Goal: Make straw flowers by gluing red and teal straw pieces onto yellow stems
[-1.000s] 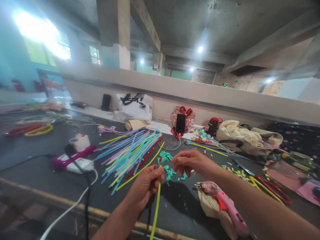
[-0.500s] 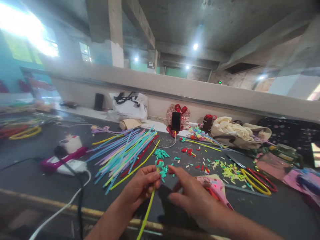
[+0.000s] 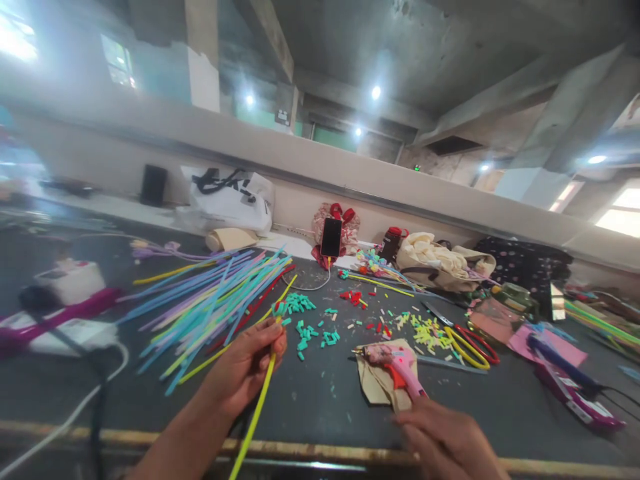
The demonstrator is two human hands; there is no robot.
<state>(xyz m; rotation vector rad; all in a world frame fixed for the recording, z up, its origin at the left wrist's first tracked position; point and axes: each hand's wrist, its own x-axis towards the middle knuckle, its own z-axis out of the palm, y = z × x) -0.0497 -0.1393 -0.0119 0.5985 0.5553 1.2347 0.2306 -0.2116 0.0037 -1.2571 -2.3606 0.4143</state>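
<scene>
In the head view, the step looks like gluing; the next move seems to call for a firm grip on the pink glue gun (image 3: 401, 365). The left hand (image 3: 247, 363), angled inward, pinches a tilted yellow pipe cleaner (image 3: 259, 413) over the surface (image 3: 315, 417); the right hand (image 3: 445, 433) is at the gun's handle (blur hides whether it grips).

Head camera looks forward and down over the hands (image 3: 250, 363).
</scene>
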